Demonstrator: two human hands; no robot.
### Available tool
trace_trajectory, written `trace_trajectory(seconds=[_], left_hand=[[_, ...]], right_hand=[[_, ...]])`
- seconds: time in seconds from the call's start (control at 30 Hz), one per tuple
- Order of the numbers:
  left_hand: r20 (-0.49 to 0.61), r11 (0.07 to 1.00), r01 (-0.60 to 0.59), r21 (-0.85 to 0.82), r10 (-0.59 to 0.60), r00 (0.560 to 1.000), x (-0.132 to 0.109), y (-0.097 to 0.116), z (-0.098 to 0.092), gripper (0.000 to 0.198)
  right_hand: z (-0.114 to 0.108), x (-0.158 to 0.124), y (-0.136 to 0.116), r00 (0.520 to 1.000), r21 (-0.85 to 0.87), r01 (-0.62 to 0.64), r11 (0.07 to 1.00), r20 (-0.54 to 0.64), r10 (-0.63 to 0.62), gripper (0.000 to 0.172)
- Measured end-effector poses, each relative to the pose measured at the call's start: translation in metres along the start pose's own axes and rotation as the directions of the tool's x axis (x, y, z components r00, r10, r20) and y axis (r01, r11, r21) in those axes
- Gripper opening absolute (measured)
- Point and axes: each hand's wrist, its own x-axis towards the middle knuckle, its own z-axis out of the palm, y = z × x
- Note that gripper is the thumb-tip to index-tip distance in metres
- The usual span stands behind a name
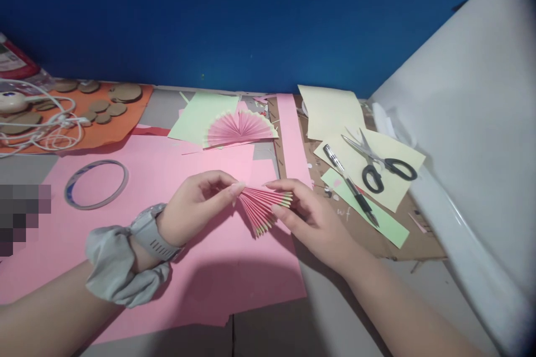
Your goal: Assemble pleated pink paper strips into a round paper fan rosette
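- Grey fabric scrunchie [121, 268] and grey wristwatch [153, 231] ride the left wrist, closest to us.
- Left hand [192, 206] pinches tight on the folded end of the pink-and-yellow pleated paper fan [264, 209], just above the large pink paper sheet [167, 234] on the worktop [268, 329].
- Right hand [312, 220], fingers half curled, grips the fan's spread edge.
- Risk, I'd say: a slack pinch lets the pleats spring apart; a hard pull tears them.
- Black-handled scissors [379, 164] lie well apart, right.
- Fan's underside is hidden; white panel [460, 95] runs out of frame.
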Motion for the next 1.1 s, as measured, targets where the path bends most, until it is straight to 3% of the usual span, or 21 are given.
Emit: trace_trajectory(seconds=[0.13, 0.23, 0.37, 0.5, 0.63, 0.83, 1.1], left_hand=[[0.021, 0.997, -0.050, 0.054, 0.049, 0.999, -0.001, 0.000, 0.003, 0.021], [0.013, 0.988, -0.097, 0.124, 0.096, 0.995, 0.000, -0.001, 0.005, 0.026], [0.105, 0.977, -0.096, 0.190, 0.076, 0.991, -0.001, -0.002, 0.006, 0.028], [0.147, 0.973, -0.097, 0.208, 0.067, 0.987, -0.003, 0.000, 0.010, 0.029], [0.199, 0.973, -0.107, 0.205, 0.065, 0.978, -0.007, 0.002, 0.017, 0.029], [0.296, 0.970, -0.142, 0.197, 0.079, 0.952, -0.011, 0.004, 0.019, 0.026], [0.331, 0.964, -0.147, 0.223, 0.067, 0.941, -0.011, 0.001, 0.018, 0.027]], right_hand=[[0.001, 0.002, -0.004, 1.000, -0.005, -0.024, 1.000, 0.012, 0.024, 0.016], [0.002, 0.003, -0.008, 0.999, -0.064, 0.033, 0.997, -0.026, -0.034, 0.024], [0.003, 0.004, -0.008, 0.992, -0.179, 0.095, 0.979, -0.064, -0.108, 0.012], [0.006, 0.005, -0.008, 0.961, -0.321, 0.228, 0.919, -0.077, -0.265, 0.020], [0.009, 0.005, -0.010, 0.927, -0.379, 0.352, 0.856, 0.013, -0.375, 0.012], [0.007, 0.001, -0.010, 0.923, -0.414, 0.347, 0.841, -0.005, -0.384, 0.012], [0.006, 0.000, -0.008, 0.929, -0.465, 0.339, 0.818, 0.028, -0.370, 0.018]])
